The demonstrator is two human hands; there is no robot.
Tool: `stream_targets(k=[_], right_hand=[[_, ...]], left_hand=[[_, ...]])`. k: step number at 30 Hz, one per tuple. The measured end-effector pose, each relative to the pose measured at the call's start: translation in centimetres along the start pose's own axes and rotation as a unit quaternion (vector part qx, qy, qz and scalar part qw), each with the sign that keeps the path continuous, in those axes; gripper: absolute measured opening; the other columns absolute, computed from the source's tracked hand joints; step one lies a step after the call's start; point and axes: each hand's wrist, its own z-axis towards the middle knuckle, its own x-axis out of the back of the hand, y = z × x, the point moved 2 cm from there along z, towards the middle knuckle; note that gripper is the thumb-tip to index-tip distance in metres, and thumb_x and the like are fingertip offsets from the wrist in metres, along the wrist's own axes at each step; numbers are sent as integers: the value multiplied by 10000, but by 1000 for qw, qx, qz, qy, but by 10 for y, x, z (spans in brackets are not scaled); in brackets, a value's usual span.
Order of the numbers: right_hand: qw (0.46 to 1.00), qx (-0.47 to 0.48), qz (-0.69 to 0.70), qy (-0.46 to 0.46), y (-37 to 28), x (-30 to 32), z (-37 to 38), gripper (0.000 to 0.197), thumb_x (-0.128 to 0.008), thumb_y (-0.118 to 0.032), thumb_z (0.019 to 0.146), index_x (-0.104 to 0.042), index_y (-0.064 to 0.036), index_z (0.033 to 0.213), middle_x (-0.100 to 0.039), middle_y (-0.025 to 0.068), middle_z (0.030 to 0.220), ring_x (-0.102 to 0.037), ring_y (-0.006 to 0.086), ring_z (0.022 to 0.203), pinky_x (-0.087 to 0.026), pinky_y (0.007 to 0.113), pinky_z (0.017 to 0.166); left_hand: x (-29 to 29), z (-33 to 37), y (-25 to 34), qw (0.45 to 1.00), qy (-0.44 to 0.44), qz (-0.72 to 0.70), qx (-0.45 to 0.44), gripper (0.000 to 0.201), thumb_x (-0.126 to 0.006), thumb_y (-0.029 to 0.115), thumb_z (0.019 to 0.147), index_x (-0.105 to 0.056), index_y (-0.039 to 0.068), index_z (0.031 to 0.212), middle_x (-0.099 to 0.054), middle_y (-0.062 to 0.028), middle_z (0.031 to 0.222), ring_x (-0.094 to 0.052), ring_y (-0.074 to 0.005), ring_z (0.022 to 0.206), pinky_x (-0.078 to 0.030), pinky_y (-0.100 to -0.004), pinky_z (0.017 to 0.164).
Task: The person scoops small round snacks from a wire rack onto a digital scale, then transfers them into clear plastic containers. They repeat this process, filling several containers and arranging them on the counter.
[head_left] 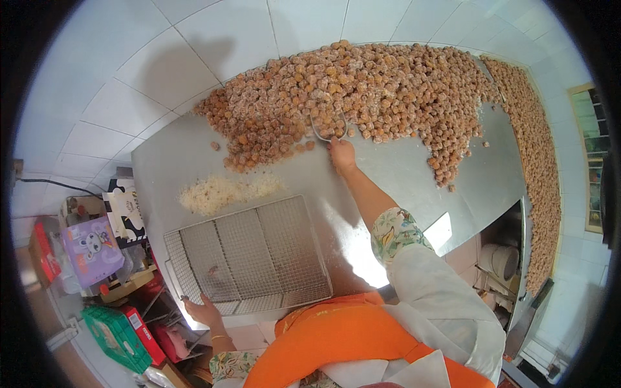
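Observation:
In my right hand (341, 155) is the handle of a metal scoop (314, 130), pushed into the near side of a long heap of brown, sugar-dusted round pieces (388, 84). Some of these pieces lie in the scoop. My left hand (204, 313) grips the near left corner of a rectangular wire mesh basket (265, 239) at the table's front edge. Two small brownish bits seem to lie on its mesh. Just beyond the basket is a patch of pale, coarse crumbs (220, 194).
The metal table (388, 174) meets a white tiled wall (310, 26). More round pieces cover a long surface (543, 174) at the right. Boxes, including a purple one (94, 249), and a green case (107, 333) are stacked at the left. White round containers (501, 262) stand below the table at right.

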Motion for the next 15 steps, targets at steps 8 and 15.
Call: stream_targets(k=[8,15], right_hand=[[996,65,25,51,-28,-6,-24,371,-461,-306,848,-570,28,727,-538,76,605,-475,156,519,-375,294,498],[991,121,-45,23,-49,10,10,385,-452,-313,857,-577,36,750,-538,71,580,-481,138,523,-375,284,489]], left_hand=[[8,-6,0,999,-15,-20,23,624,-599,198,776,-316,-79,1259,-431,-256,1194,-403,-370,1119,-319,-420,953],[4,1,6,999,-19,5,30,661,-611,218,766,-301,-70,1274,-431,-241,1204,-400,-366,1127,-327,-417,951]])
